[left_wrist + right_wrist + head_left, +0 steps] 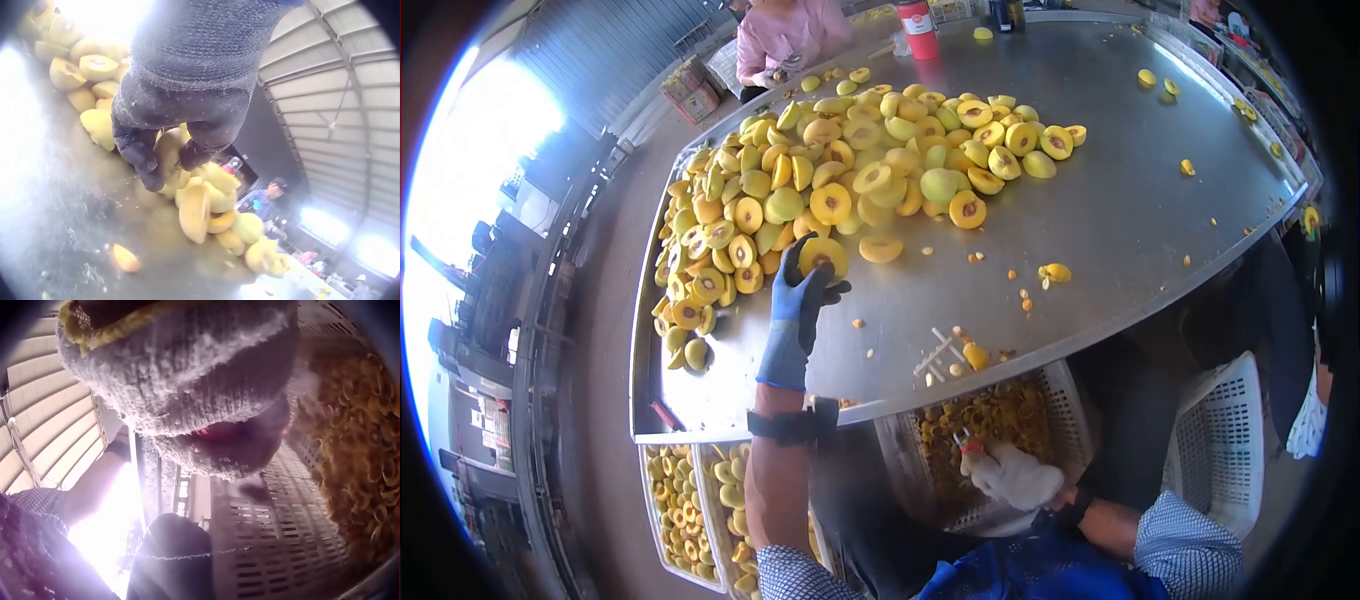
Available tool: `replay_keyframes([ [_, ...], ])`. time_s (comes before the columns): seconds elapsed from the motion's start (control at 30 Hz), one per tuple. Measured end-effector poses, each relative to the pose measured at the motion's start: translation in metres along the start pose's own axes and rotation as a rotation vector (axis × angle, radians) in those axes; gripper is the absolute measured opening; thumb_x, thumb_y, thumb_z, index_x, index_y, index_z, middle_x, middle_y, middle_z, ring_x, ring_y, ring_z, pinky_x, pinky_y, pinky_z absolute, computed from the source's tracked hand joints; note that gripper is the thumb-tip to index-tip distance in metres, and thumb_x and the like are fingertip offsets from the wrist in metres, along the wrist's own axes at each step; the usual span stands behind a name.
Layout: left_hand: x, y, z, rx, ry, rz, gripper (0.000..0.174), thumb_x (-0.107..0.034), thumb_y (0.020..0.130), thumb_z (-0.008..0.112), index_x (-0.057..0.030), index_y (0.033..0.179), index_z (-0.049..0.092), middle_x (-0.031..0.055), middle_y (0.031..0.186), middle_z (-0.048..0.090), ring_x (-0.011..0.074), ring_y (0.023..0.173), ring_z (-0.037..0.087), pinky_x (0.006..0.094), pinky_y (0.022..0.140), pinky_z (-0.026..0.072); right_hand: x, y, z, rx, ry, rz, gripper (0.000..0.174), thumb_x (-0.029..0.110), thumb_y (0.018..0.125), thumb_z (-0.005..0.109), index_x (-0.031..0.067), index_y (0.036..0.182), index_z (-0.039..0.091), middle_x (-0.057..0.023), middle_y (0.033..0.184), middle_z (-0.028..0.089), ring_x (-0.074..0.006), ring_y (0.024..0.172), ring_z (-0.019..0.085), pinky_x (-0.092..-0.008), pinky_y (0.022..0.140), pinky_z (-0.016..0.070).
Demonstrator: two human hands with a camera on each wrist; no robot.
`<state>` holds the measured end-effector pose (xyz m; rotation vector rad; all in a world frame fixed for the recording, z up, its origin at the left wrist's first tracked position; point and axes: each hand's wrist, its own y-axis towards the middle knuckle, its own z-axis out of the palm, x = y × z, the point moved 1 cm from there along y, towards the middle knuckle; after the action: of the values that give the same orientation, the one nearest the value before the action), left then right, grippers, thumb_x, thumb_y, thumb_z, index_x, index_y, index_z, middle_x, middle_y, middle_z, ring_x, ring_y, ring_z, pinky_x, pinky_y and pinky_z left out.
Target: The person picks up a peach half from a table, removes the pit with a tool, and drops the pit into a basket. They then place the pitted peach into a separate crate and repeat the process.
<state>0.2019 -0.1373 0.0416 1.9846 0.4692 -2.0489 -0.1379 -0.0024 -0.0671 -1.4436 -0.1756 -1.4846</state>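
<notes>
My left hand (802, 305), in a blue and dark-grey glove, grips a yellow peach half (820, 255) at the near edge of a heap of peach halves (785, 205). In the left wrist view its fingers and thumb curl round the fruit. Down below the table's near edge, my right hand (1012, 476) wears a white knit glove and holds a small red-handled tool (970, 446) with a metal tip. That hand hovers over a crate of brown-yellow fruit scraps (990, 415). In the right wrist view the glove hides most of the red handle (215, 431).
A metal table (1120, 200) with a raised rim carries the heap. White plastic pieces (940, 355) and fruit bits lie near its front edge. Crates of peach halves (675, 510) stand below left, a white crate (1220, 450) at right. Across the table sits a person (790, 40).
</notes>
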Motion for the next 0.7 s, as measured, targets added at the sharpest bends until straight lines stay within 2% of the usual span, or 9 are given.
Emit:
replay_keyframes([
  [0.13,-0.013,-0.078,0.025,0.013,-0.159,0.128,0.038,-0.018,0.093,0.057,-0.0047,0.126,0.043,0.0166,0.107,0.063,0.0297,0.079,0.070,0.0304,0.060,0.0521,0.063,-0.015,0.008,-0.159,-0.145,-0.144,0.028,0.036,0.099,0.056,0.0077,0.093,0.058,0.0028,0.065,0.048,-0.0054,0.055,0.044,-0.0233,0.051,0.0384],
  [0.17,-0.008,-0.096,0.030,0.018,-0.192,0.121,0.031,-0.021,0.095,0.056,-0.0048,0.118,0.044,0.0184,0.107,0.063,0.0305,0.080,0.069,0.0320,0.063,0.0521,0.070,-0.013,0.008,-0.200,-0.211,-0.163,0.032,0.038,0.096,0.059,0.0059,0.100,0.059,-0.0056,0.076,0.058,-0.0181,0.066,0.055,-0.0303,0.061,0.0449],
  [0.23,0.002,-0.129,0.049,-0.031,-0.222,0.113,0.027,-0.023,0.096,0.054,-0.0045,0.114,0.044,0.0184,0.104,0.062,0.0313,0.081,0.069,0.0331,0.066,0.0524,0.087,-0.013,0.012,-0.300,-0.334,-0.323,0.040,0.040,0.093,0.063,0.0034,0.109,0.061,-0.0170,0.093,0.067,-0.0356,0.085,0.065,-0.0396,0.075,0.0513],
  [0.27,0.006,-0.143,0.059,-0.056,-0.270,0.112,0.027,-0.024,0.097,0.054,-0.0044,0.113,0.045,0.0184,0.104,0.062,0.0313,0.083,0.069,0.0332,0.067,0.0527,0.100,-0.014,0.016,-0.358,-0.396,-0.474,0.042,0.040,0.092,0.064,0.0027,0.111,0.061,-0.0200,0.099,0.067,-0.0404,0.093,0.064,-0.0419,0.078,0.0513],
  [0.33,0.020,-0.164,0.076,-0.100,-0.295,0.128,0.038,-0.024,0.097,0.053,-0.0030,0.128,0.044,0.0144,0.108,0.061,0.0260,0.093,0.066,0.0321,0.076,0.0529,0.110,-0.014,0.024,-0.459,-0.450,-0.568,0.040,0.036,0.091,0.067,0.0024,0.112,0.060,-0.0204,0.100,0.068,-0.0397,0.096,0.065,-0.0416,0.079,0.0514],
  [0.37,0.021,-0.172,0.083,-0.091,-0.278,0.137,0.042,-0.022,0.097,0.055,-0.0040,0.133,0.043,0.0135,0.113,0.059,0.0236,0.098,0.063,0.0326,0.083,0.0517,0.112,-0.010,0.027,-0.493,-0.412,-0.760,0.036,0.029,0.090,0.069,0.0017,0.111,0.059,-0.0199,0.096,0.069,-0.0403,0.095,0.065,-0.0419,0.077,0.0520],
  [0.43,0.031,-0.182,0.094,-0.077,-0.284,0.134,0.045,-0.022,0.099,0.054,-0.0042,0.140,0.045,0.0115,0.121,0.057,0.0181,0.107,0.058,0.0318,0.094,0.0481,0.112,-0.005,0.029,-0.545,-0.390,-0.773,0.034,0.025,0.089,0.070,0.0013,0.111,0.059,-0.0200,0.097,0.069,-0.0396,0.094,0.066,-0.0413,0.077,0.0521],
  [0.6,0.053,-0.197,0.109,-0.029,-0.242,0.186,0.045,-0.036,0.105,0.035,-0.0010,0.127,0.054,0.0127,0.119,0.060,0.0212,0.112,0.055,0.0353,0.100,0.0422,0.110,0.000,0.021,-0.635,-0.411,-0.774,0.033,0.021,0.087,0.072,0.0009,0.109,0.059,-0.0207,0.098,0.068,-0.0392,0.093,0.067,-0.0413,0.076,0.0525],
  [0.7,0.066,-0.198,0.109,-0.018,-0.219,0.180,0.045,-0.041,0.105,0.037,-0.0036,0.123,0.054,0.0084,0.115,0.060,0.0170,0.104,0.055,0.0312,0.093,0.0426,0.099,0.004,0.018,-0.654,-0.446,-0.761,0.031,0.017,0.086,0.072,0.0011,0.110,0.059,-0.0196,0.097,0.069,-0.0395,0.093,0.067,-0.0410,0.075,0.0530],
])
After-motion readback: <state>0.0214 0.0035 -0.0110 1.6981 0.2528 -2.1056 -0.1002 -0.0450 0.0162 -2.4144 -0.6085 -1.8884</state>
